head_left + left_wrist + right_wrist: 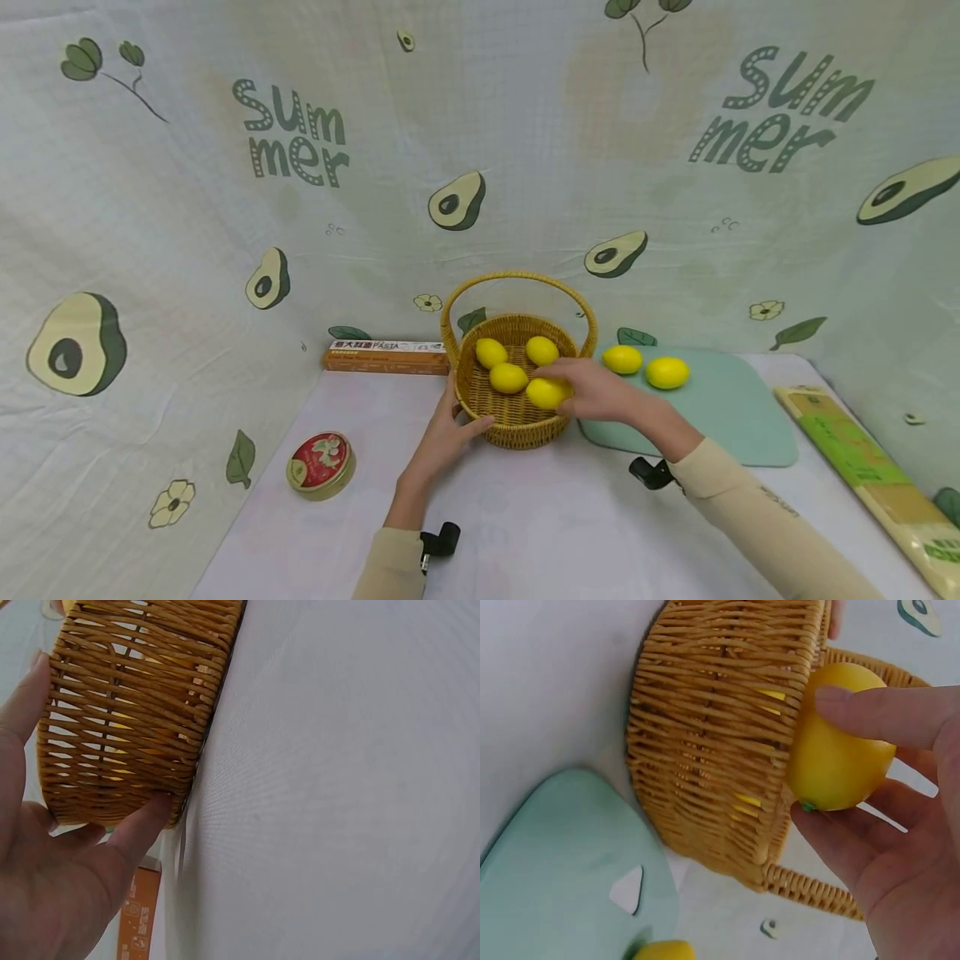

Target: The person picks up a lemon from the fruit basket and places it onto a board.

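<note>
Wicker basket (519,437) sits gripped by the left hand (442,425), lemon (546,394) pinched at its rim by the right hand (600,390), “PASTA” box (386,358) leftward, “summer” cloth (517,108) behind.

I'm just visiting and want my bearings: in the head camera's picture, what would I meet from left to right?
Going by their middles: round tin, pasta box, left hand, wicker basket, right hand, pale green board, long packet.

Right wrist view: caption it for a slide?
Right hand grips a lemon at the rim of a basket.
</note>
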The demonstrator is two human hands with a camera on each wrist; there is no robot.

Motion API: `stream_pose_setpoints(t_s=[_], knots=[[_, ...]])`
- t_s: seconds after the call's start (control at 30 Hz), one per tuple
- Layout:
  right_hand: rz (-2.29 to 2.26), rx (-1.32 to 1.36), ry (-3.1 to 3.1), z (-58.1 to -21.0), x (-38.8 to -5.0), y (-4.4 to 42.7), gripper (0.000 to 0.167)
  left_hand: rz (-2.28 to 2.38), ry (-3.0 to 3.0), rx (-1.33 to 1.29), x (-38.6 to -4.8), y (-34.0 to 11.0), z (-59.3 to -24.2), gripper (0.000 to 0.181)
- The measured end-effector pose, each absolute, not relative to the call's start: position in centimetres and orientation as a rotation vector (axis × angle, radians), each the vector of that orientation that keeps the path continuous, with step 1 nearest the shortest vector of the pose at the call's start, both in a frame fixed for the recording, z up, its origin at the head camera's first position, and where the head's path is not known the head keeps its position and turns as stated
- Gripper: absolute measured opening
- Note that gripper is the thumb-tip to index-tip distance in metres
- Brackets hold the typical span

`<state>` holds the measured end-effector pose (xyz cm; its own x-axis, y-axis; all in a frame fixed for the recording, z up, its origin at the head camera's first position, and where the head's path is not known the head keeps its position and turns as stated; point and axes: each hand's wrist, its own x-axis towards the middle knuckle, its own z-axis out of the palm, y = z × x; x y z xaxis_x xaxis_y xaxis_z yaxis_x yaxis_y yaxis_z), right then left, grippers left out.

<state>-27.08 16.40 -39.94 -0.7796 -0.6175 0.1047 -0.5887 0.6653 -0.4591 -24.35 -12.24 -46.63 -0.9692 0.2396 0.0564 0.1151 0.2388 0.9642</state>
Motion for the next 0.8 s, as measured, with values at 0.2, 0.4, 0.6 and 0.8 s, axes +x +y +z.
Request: stream_pose_setpoints(t_s=[0.2,0.4,0.6,0.8], knots=[[-0.736,-0.962,2.85,-39.5,-26.6,17.8,0.06,1.855,2.379,0.339,-24.4,-12.3,-46.6,0.111],[-0.761,-0.977,2.898,-39.4,-26.4,19.6,0.057,1.857,2.371,0.308,-24.4,-12.3,-46.8,0.112],[-0.717,-0.977,2.949,-39.8,-26.3,21.6,0.053,1.837,2.384,0.326,-24.3,-12.4,-46.7,0.116],[-0.649,-0.886,2.991,-40.7,-26.0,23.9,0.053,1.841,2.383,0.346,-24.3,-12.3,-46.5,0.116]])
